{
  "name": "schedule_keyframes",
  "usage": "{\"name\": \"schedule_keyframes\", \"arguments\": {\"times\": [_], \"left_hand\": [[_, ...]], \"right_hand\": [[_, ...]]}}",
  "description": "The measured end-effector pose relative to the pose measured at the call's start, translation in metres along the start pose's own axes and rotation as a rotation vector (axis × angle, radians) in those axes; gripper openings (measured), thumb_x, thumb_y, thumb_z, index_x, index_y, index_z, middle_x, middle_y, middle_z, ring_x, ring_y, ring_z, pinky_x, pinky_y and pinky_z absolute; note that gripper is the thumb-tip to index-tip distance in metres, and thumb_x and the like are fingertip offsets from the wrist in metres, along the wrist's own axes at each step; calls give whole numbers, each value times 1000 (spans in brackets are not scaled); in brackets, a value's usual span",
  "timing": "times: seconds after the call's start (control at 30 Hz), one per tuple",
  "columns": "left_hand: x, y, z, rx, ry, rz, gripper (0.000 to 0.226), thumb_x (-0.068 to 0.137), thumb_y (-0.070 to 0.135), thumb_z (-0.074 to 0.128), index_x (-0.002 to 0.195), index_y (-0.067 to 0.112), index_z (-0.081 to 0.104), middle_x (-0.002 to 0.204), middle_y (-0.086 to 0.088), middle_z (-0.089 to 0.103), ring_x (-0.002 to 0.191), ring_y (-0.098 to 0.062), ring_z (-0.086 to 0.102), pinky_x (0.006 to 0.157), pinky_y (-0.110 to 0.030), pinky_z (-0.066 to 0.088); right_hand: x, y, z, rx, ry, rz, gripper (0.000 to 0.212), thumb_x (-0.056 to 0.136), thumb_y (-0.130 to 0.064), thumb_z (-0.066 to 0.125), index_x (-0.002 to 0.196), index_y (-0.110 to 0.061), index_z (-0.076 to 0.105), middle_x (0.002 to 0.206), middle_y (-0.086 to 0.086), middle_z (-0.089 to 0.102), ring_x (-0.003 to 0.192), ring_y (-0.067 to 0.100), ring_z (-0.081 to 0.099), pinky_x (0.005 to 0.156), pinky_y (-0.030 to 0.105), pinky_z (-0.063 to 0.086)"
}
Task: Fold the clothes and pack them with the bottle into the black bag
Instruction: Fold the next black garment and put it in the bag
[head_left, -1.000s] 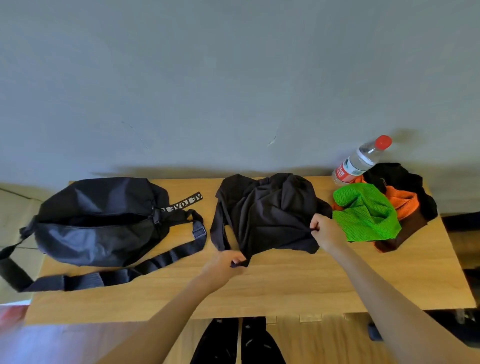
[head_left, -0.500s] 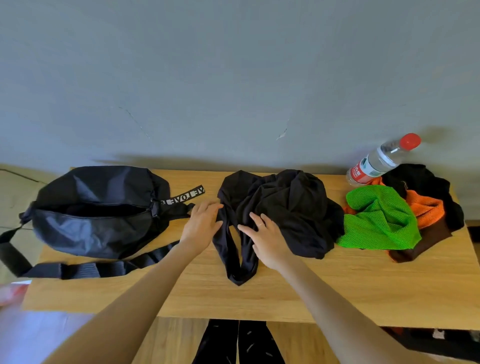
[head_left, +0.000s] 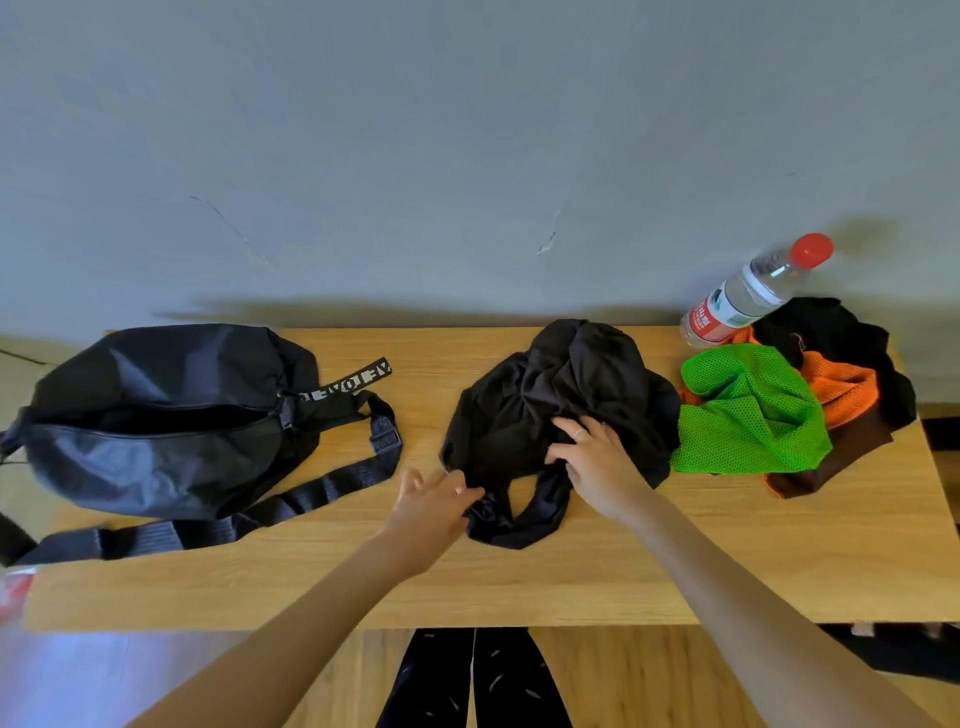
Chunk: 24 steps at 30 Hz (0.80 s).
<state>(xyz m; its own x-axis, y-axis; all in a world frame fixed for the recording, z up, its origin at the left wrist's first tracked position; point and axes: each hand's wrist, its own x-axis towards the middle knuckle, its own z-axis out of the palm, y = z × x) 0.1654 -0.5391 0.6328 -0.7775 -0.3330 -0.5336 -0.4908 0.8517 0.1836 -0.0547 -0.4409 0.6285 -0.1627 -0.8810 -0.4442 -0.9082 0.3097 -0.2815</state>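
Note:
A crumpled black garment lies in the middle of the wooden table. My left hand pinches its near left strap end. My right hand presses on the garment's front with fingers spread. The black bag sits at the left with its zip open and its strap trailing toward the table's front. At the right lies a heap of clothes: a green mesh piece, an orange one and a dark one. A clear water bottle with a red cap leans on that heap.
A grey wall rises right behind the table. My legs in dark trousers show below the table's front edge. Something red and white lies at the far left edge, off the table.
Both hands moved toward me and to the right on the black garment. The left hand left the strap area by the bag and took the garment's near strap; the right hand shifted onto its front.

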Motion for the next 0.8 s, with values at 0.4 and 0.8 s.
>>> {"name": "schedule_keyframes", "arguments": {"times": [0.4, 0.8], "left_hand": [[50, -25, -27, -58, 142, 24, 58, 100, 26, 41, 151, 21, 14, 159, 5, 7, 146, -17, 6, 110, -41, 26], [-11, -62, 18, 181, 279, -71, 54, 66, 36, 83, 113, 15, 66, 112, -5, 63, 106, -21, 61, 92, -45, 47]], "right_hand": [[8, 14, -4, 34, 195, 332, 63, 97, -14, 48, 149, -35, 20, 159, 11, 5, 143, 41, 3, 114, 55, 12], [62, 9, -17, 6, 31, 6, 59, 96, -6, 45, 145, -34, 30, 160, -1, -1, 145, 32, -10, 116, 50, -3]]}}
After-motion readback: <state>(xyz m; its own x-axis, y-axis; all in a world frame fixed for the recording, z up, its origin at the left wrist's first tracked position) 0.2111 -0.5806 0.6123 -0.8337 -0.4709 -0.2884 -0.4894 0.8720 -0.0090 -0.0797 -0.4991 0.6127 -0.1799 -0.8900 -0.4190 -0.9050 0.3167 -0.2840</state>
